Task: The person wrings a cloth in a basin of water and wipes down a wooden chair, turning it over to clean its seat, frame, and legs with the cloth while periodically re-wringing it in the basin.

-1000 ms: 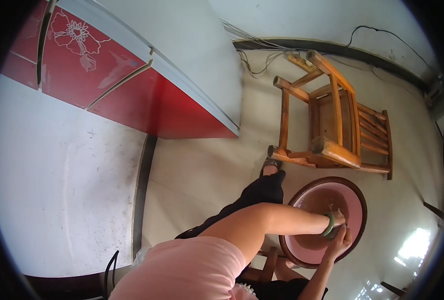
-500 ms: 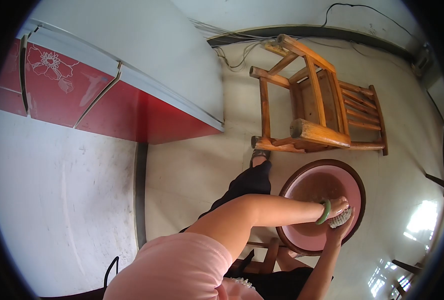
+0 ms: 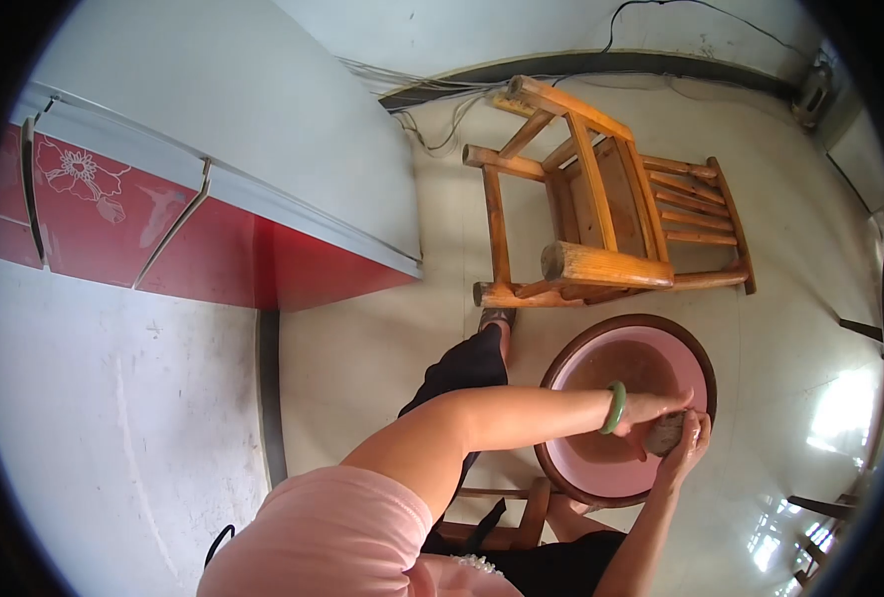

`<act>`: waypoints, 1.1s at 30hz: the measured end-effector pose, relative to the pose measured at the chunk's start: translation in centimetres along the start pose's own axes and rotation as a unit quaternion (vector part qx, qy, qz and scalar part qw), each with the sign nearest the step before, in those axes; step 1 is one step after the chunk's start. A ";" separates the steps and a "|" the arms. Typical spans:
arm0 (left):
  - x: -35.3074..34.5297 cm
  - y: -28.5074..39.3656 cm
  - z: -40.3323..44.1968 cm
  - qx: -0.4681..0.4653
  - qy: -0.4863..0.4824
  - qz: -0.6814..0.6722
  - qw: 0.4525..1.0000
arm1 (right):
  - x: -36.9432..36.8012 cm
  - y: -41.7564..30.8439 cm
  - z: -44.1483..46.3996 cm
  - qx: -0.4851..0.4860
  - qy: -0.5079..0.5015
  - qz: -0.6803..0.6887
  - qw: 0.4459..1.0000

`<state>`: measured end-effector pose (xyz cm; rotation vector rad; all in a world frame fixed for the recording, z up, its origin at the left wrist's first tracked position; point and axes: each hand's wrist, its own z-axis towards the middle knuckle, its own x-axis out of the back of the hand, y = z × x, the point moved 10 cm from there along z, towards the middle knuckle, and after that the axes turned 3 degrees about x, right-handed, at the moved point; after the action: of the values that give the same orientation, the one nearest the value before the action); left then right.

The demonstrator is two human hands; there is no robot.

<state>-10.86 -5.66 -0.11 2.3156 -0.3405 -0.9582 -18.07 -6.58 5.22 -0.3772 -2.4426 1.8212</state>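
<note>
The pink basin with a brown rim holds murky brownish water. Over it, my right hand is wrapped around an oval, grey-beige brush-like object; its exact kind is unclear. My left hand, with a green bangle at the wrist, lies just beside that object. Its fingers are stretched out toward the basin's far right side, and I see nothing gripped in them. Whether the left hand touches the object I cannot tell.
A wooden chair is just beyond the basin. To the left, a fridge with red doors stands by a white wall. Cables run along the back wall. Part of a wooden seat shows near my legs.
My left fingers have come off the brush-like object and straightened. The object has turned, so its rows of pale bumps no longer show. The whole view has shifted slightly.
</note>
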 end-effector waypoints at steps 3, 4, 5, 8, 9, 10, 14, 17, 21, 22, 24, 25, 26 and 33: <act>-4.3 1.7 -3.5 -0.019 -0.166 -0.097 0.981 | -2.2 -3.4 -0.7 0.163 -0.101 -0.046 0.980; -4.5 1.4 -3.3 -0.019 -0.163 -0.092 0.982 | -2.5 -4.0 -0.9 0.167 -0.102 -0.041 0.980; -3.5 0.9 -2.6 -0.029 -0.092 -0.138 0.986 | -2.7 -4.5 -1.0 0.165 -0.096 -0.049 0.980; -1.3 1.1 -2.4 -0.045 -0.030 -0.210 0.976 | -1.9 -4.0 -0.8 0.103 -0.096 0.000 0.990; -2.4 2.4 -2.9 -0.060 -0.095 -0.197 0.974 | -1.1 -3.4 -0.5 0.099 -0.094 0.004 0.991; -3.7 3.8 -3.9 -0.073 -0.159 -0.183 0.967 | -1.4 -3.5 -0.3 0.094 -0.093 0.009 0.991; -4.8 1.1 -3.6 0.004 -0.157 -0.150 0.976 | -3.1 -4.7 -1.3 0.078 -0.133 -0.006 0.988; -6.7 -0.8 -4.4 0.101 -0.249 -0.162 0.949 | -4.1 -5.2 -2.1 0.108 -0.167 0.009 0.980; -5.8 -2.5 -3.0 0.090 -0.179 -0.111 0.973 | -3.7 -3.8 -2.0 0.084 -0.157 0.026 0.984; -5.4 -2.8 -2.8 0.096 -0.162 -0.109 0.976 | -3.1 -2.8 -1.7 0.061 -0.133 0.037 0.989; -4.5 -3.5 -2.3 0.095 -0.116 -0.068 0.986 | -2.6 -1.7 -1.4 0.042 -0.114 0.073 0.990; -4.1 -3.8 -2.0 0.091 -0.092 -0.039 0.991 | -2.2 -1.0 -1.1 0.022 -0.095 0.106 0.990; -3.7 -4.1 -1.4 0.088 -0.067 -0.004 0.994 | -2.3 -0.8 -0.9 0.025 -0.098 0.106 0.989; -2.3 -4.3 1.6 -0.009 0.038 0.184 0.982 | -1.7 0.7 -0.3 -0.017 -0.049 0.114 0.992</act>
<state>-13.58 -1.92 -2.36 2.1615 -0.6949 -0.6835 -16.26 -6.53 4.80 -0.6072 -2.5937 1.9288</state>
